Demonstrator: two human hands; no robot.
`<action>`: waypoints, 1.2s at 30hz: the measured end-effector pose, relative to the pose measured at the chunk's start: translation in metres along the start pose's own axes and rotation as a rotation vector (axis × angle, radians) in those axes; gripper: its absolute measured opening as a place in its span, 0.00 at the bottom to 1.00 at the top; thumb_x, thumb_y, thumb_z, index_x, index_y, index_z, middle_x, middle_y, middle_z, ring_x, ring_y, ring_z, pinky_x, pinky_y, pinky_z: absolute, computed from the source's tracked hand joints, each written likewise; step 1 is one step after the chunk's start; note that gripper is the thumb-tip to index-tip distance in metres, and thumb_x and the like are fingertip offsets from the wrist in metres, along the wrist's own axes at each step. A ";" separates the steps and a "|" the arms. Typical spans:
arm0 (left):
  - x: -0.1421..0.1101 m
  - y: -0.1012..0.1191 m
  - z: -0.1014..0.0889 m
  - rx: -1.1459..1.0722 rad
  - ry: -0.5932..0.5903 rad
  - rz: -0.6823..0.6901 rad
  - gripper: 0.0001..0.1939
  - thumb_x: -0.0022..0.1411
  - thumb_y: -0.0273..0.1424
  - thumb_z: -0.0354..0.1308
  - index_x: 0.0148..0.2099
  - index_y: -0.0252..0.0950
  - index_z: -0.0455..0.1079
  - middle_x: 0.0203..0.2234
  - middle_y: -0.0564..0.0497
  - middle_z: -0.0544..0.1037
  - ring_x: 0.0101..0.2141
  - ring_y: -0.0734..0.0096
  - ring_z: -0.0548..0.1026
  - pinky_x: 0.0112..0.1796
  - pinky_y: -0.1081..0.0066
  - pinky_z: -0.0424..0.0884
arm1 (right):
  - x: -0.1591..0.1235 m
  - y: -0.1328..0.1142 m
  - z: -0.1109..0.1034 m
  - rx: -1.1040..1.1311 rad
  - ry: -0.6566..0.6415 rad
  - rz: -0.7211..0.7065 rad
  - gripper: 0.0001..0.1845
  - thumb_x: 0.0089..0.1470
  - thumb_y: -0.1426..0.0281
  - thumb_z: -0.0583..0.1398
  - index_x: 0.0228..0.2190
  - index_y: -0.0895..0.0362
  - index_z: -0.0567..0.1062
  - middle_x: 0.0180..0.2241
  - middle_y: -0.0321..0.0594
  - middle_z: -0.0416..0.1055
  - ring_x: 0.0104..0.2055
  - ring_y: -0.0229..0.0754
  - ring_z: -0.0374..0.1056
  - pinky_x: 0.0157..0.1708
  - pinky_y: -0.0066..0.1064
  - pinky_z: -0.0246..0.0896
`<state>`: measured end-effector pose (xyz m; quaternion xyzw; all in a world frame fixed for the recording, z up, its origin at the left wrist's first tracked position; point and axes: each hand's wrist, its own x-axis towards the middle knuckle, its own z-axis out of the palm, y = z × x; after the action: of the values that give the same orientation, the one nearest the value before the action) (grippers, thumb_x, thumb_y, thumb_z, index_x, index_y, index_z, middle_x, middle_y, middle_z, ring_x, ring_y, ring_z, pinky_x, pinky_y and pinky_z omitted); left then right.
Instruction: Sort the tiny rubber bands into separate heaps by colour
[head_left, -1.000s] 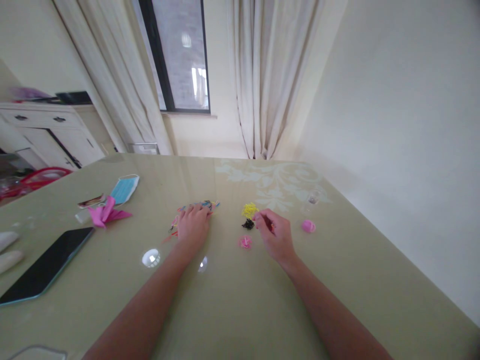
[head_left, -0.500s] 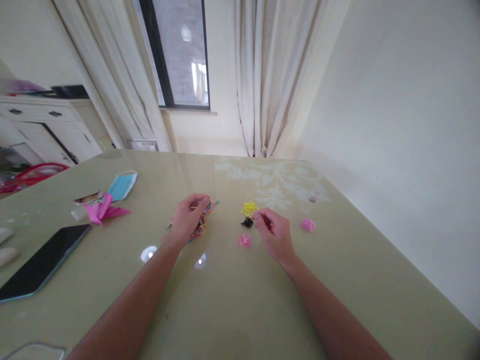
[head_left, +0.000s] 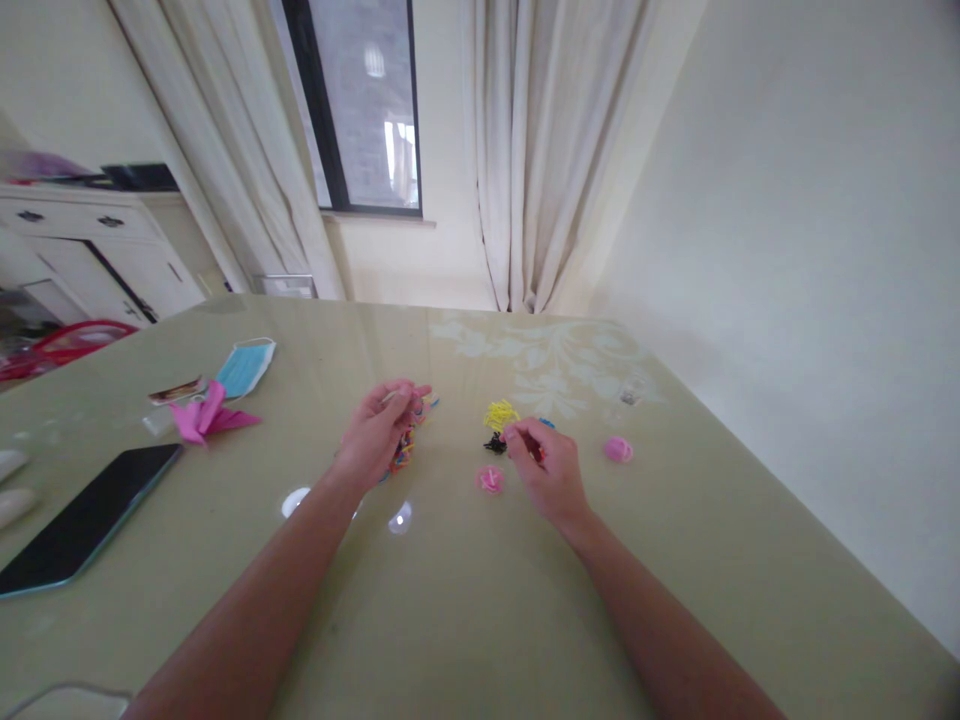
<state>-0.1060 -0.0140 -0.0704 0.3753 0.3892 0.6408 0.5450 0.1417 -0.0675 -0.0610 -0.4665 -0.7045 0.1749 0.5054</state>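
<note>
My left hand (head_left: 373,435) is raised on its side over a heap of mixed coloured small bands (head_left: 406,450), its fingers pinched together at the heap's far edge. My right hand (head_left: 546,468) is curled in a pinch with something small and red between the fingers, right beside a black cluster (head_left: 495,443). Just beyond that lies a yellow cluster (head_left: 499,414). A pink cluster (head_left: 490,480) rests left of my right hand, another pink one (head_left: 617,449) to its right.
On the green glass-topped table (head_left: 465,600) lie a dark tablet (head_left: 82,520), a pink folded paper shape (head_left: 204,418), a blue face mask (head_left: 244,367) and a small card (head_left: 177,390). A small clear cup (head_left: 631,391) stands at far right. Wall on the right, curtains and window behind.
My left hand, flat on the mixed heap a second ago, has lifted and turned, fingers now pinching at the bands. My right hand stays pinched near the black cluster, shifted only slightly.
</note>
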 end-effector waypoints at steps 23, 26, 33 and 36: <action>-0.041 0.005 0.033 0.110 -0.381 0.038 0.18 0.54 0.45 0.76 0.37 0.37 0.80 0.26 0.51 0.82 0.32 0.69 0.78 0.38 0.68 0.75 | -0.005 -0.003 0.003 -0.015 -0.058 -0.039 0.15 0.68 0.64 0.58 0.30 0.55 0.77 0.24 0.35 0.73 0.24 0.37 0.63 0.28 0.29 0.57; -0.043 0.006 0.034 0.169 -0.389 0.063 0.18 0.54 0.46 0.76 0.35 0.37 0.80 0.28 0.49 0.83 0.33 0.67 0.79 0.38 0.68 0.75 | -0.005 -0.004 0.003 -0.017 -0.055 -0.039 0.15 0.68 0.64 0.58 0.29 0.55 0.77 0.24 0.35 0.73 0.24 0.37 0.63 0.28 0.29 0.57; -0.045 0.012 0.036 0.266 -0.449 0.102 0.16 0.56 0.44 0.74 0.35 0.37 0.80 0.32 0.48 0.82 0.34 0.67 0.77 0.40 0.68 0.74 | -0.003 -0.003 0.000 -0.036 -0.040 -0.022 0.16 0.67 0.63 0.58 0.29 0.55 0.77 0.23 0.35 0.72 0.24 0.37 0.63 0.27 0.29 0.57; -0.042 0.005 0.035 0.450 -0.546 0.115 0.13 0.61 0.43 0.70 0.36 0.37 0.82 0.33 0.48 0.82 0.35 0.67 0.77 0.38 0.69 0.71 | 0.000 0.001 -0.003 -0.034 -0.001 0.030 0.16 0.67 0.62 0.58 0.29 0.55 0.78 0.21 0.34 0.72 0.23 0.38 0.64 0.26 0.29 0.57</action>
<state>-0.0717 -0.0528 -0.0535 0.6646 0.3388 0.4447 0.4957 0.1445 -0.0677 -0.0603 -0.4854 -0.7005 0.1708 0.4944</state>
